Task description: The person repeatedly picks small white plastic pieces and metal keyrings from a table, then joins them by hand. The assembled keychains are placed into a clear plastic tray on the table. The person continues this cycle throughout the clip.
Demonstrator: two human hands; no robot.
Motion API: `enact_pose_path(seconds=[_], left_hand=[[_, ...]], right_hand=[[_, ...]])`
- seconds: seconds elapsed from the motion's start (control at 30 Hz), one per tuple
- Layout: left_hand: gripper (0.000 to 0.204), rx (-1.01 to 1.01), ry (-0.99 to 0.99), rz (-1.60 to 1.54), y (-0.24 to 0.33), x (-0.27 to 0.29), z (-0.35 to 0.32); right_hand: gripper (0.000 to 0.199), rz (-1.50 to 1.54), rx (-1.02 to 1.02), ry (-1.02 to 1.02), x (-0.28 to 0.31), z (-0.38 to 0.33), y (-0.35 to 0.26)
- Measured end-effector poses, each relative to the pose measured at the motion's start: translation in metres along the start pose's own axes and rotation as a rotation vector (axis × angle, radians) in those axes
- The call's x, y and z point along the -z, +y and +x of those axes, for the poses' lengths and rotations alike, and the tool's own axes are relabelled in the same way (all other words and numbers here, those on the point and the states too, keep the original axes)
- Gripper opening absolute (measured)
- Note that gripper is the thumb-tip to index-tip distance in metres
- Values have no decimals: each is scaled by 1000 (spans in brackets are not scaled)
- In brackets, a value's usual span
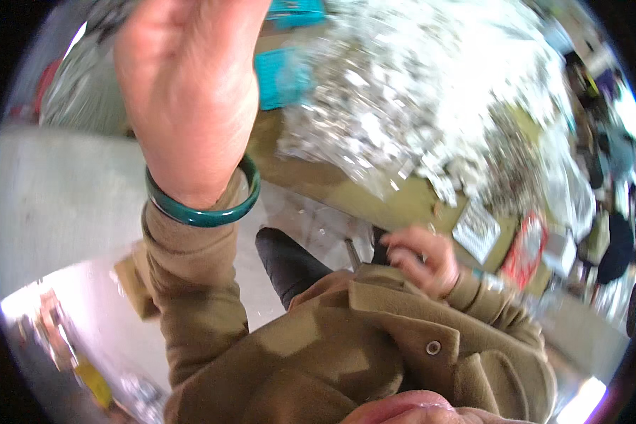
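My left hand (194, 92) is raised very close to the camera. Its fingers run past the upper edge, so what they do is hidden. A dark green bangle (205, 205) circles that wrist above a brown sleeve. Low in front of my body, by the near table edge, is my right hand (425, 260). Its fingers are curled inward and partly blurred; whatever they may hold cannot be made out. Beyond it a large heap of small, shiny, whitish and clear pieces (374, 99) covers much of the table (332, 184).
Turquoise trays (279, 76) stand at the heap's left side. Right of my right hand lie a small white patterned packet (476, 230), a red net-like item (525, 251) and a white box (560, 253). A clear plastic bag (567, 187) sits behind them. A cardboard box (136, 286) is at lower left.
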State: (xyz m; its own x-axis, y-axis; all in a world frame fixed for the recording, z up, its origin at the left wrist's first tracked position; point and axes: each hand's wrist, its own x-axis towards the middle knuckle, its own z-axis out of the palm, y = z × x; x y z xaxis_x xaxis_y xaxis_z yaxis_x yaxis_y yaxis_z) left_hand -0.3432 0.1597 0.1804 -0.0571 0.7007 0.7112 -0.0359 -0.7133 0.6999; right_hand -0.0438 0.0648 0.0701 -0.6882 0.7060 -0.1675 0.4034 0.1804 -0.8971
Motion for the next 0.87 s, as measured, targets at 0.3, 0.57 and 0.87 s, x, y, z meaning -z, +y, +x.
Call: enact_pose_path(seconds=[0.3, 0.57, 0.87], left_hand=[[27, 538, 412, -213, 55, 67, -35], [27, 894, 844, 21, 241, 149, -147], [35, -497, 1173, 1825, 628, 172, -179]], right_hand=[[21, 526, -411, -383, -48, 72, -31], [20, 388, -221, -724, -143, 147, -173], [22, 122, 139, -1084, -335, 198, -388]])
